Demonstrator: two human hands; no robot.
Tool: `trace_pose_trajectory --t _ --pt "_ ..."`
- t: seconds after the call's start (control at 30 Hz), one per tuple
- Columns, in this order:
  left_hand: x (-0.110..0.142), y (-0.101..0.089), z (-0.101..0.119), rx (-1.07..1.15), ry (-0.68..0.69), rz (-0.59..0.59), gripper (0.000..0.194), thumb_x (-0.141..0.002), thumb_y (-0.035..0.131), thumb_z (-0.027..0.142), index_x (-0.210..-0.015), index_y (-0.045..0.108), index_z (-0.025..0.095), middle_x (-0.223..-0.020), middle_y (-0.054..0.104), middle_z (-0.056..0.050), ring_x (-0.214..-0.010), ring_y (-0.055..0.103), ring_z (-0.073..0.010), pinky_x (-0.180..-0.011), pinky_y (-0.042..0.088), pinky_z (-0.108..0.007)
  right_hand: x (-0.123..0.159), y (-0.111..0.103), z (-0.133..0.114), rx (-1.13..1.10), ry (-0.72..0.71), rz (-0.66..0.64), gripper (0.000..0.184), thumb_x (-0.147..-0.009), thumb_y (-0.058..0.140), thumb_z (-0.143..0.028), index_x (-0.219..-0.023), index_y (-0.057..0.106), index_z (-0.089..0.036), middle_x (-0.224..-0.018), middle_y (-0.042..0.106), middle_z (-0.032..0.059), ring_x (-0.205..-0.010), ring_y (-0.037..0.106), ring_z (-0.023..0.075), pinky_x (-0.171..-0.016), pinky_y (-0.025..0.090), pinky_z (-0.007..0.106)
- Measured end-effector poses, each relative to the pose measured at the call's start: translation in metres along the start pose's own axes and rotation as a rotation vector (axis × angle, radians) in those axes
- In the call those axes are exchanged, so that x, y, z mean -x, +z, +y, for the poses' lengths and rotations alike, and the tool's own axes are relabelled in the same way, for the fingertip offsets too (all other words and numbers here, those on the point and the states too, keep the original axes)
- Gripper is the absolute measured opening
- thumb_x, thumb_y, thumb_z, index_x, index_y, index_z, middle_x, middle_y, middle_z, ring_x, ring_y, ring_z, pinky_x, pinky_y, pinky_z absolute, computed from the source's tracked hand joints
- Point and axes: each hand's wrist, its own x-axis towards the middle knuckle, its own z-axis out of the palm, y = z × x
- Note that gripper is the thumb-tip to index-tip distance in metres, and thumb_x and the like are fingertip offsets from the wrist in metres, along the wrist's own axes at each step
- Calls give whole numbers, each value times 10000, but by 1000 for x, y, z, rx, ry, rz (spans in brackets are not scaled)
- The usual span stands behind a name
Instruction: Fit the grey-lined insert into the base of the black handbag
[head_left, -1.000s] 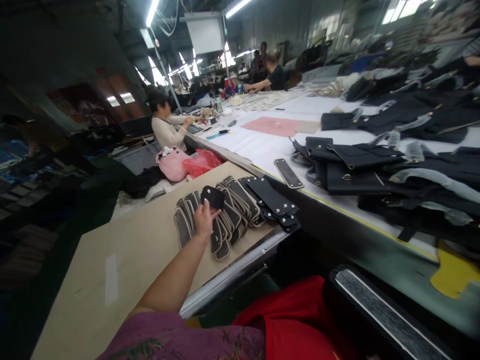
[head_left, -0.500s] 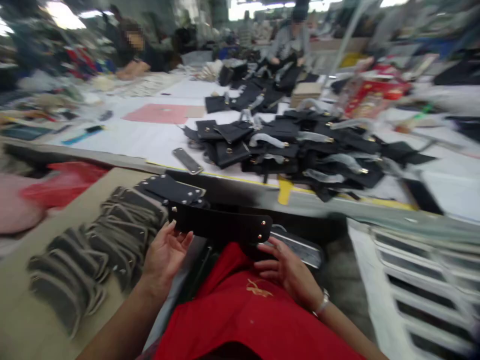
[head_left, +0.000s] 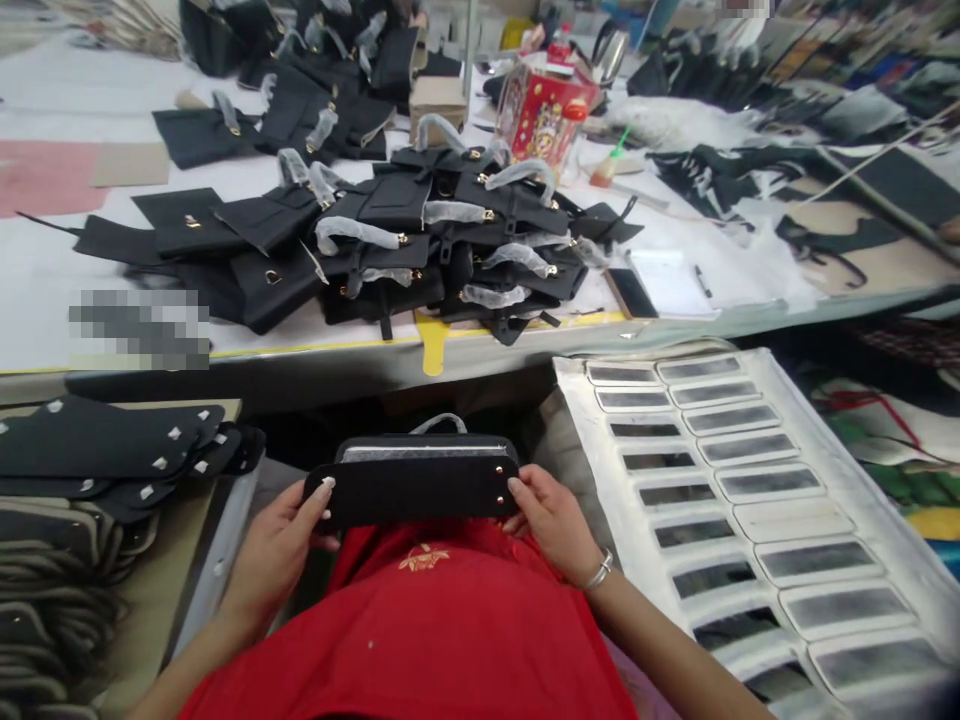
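I hold a long black leather piece with metal studs (head_left: 416, 487) level above my lap, over a grey-faced piece just behind it. My left hand (head_left: 281, 545) grips its left end, fingers curled round the edge. My right hand (head_left: 551, 515), a bracelet at the wrist, grips its right end the same way. A red apron (head_left: 427, 640) covers my lap beneath.
Stacked black studded pieces (head_left: 112, 445) and grey-edged pieces (head_left: 52, 590) lie on a board at my left. A white sheet with rows of grey strips (head_left: 742, 500) lies at my right. Black bag parts with wrapped handles (head_left: 420, 240) cover the table ahead, beside a red box (head_left: 544, 110).
My view has swung right and downward. Both hands brought the black studded piece closer, and now each grips one end of it.
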Motion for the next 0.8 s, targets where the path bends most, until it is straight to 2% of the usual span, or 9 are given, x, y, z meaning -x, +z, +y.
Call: trace_pose_trajectory --t 0.07,0.17,0.3,0.43,0.6,0.8 --pt "-11 3 9 -241 91 -29 325 -666 661 489 -788 654 188 -615 586 18 -495 490 -112 -424 400 -177 -9 -10 0 172 -63 49 278 -866 424 -463 -802 496 -202 -502 493 -60 -452 531 110 -474 408 213" --pt "-26 4 16 -466 195 -37 341 -663 647 521 -702 656 182 -619 605 4 -580 528 -142 -504 388 -182 -23 -22 2 359 -139 96 295 -863 453 -426 -694 525 -196 -516 475 -48 -501 476 103 -511 357 220" --pt "-40 1 12 -608 194 -32 363 -687 618 542 -634 618 183 -532 516 25 -535 452 -120 -485 315 -177 -34 -28 5 410 -117 88 339 -843 489 -443 -625 524 -185 -578 518 -31 -561 476 108 -531 334 225" --pt "-47 0 9 -620 99 -34 388 -703 606 555 -629 585 174 -530 465 29 -519 391 -110 -457 264 -186 -39 -29 7 390 -92 70 343 -835 500 -456 -631 538 -183 -579 529 -31 -548 472 105 -525 325 226" --pt "-46 3 10 -537 29 -26 368 -706 616 538 -665 576 174 -521 426 45 -498 358 -91 -449 263 -173 -40 -30 7 352 -77 68 342 -832 509 -446 -621 545 -180 -582 540 -29 -553 476 101 -532 328 225" --pt "-45 7 9 -354 -31 24 339 -681 655 502 -757 607 176 -601 503 42 -507 392 -74 -445 304 -149 -41 -30 10 293 -69 66 340 -834 512 -435 -617 542 -174 -557 511 -33 -531 453 92 -520 326 216"
